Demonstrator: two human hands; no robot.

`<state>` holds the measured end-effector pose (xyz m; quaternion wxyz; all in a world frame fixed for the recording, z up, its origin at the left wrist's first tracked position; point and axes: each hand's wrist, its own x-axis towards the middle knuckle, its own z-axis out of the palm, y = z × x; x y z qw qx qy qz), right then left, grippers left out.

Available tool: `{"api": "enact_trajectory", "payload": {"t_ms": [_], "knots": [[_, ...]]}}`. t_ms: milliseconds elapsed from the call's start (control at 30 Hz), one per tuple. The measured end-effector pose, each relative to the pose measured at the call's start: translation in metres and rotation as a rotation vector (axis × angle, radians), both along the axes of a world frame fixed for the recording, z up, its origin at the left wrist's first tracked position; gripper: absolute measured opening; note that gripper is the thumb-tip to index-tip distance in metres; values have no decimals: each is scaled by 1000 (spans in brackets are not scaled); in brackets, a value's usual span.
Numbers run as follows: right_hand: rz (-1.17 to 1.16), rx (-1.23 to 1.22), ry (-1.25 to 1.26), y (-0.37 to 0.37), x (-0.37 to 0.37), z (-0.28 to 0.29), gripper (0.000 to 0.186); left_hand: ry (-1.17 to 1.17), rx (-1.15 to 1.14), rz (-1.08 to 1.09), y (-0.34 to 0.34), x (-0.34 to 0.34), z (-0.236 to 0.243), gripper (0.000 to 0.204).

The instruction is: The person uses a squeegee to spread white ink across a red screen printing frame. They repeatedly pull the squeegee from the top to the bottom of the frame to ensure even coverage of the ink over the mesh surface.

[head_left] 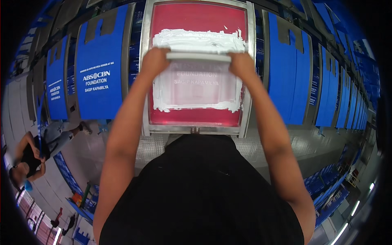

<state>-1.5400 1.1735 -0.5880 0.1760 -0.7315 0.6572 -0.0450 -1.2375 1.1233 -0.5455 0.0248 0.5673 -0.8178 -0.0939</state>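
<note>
A screen-printing frame [250, 81] with a metal rim and red mesh lies in front of me. Both my hands grip a long pale squeegee [200, 56] that spans the mesh crosswise. My left hand [157, 61] is closed round its left end, and my right hand [241, 64] round its right end. Thick white ink [196, 38] lies beyond the squeegee and forms a ragged border round the mesh. On the near side the mesh carries only a thin whitish film, with pale lettering showing through. The squeegee's blade edge is hidden under its handle.
Blue printed bag panels [98, 69] lie on boards left of the frame; more blue panels [286, 73] line the right. Another person [34, 155] stands at the far left. Racks with blue pieces [326, 179] stand at the lower right, beyond the tiled floor [261, 163].
</note>
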Motion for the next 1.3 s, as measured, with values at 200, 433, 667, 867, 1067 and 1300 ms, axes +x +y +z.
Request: {"api": "enact_trajectory", "payload": {"t_ms": [200,433,667,867,1067,1300], "knots": [[24,172,1,27,-7,44,44,-51,104,-30,28,0,39,30],[26,-38,-97,158,13,-6,42,108,46,-70,156,24,-6,37],[10,6,-5,-41,-24,16,37,-103,111,-10,-36,-28,39,39],[73,139,5,115,1,40,38,-36,215,-51,111,18,34,38],[16,-20,-18,136,12,-2,33,158,-10,-89,135,16,-4,31],[37,37,42,-58,-24,12,49,-44,67,-4,-53,-25,23,38]]}}
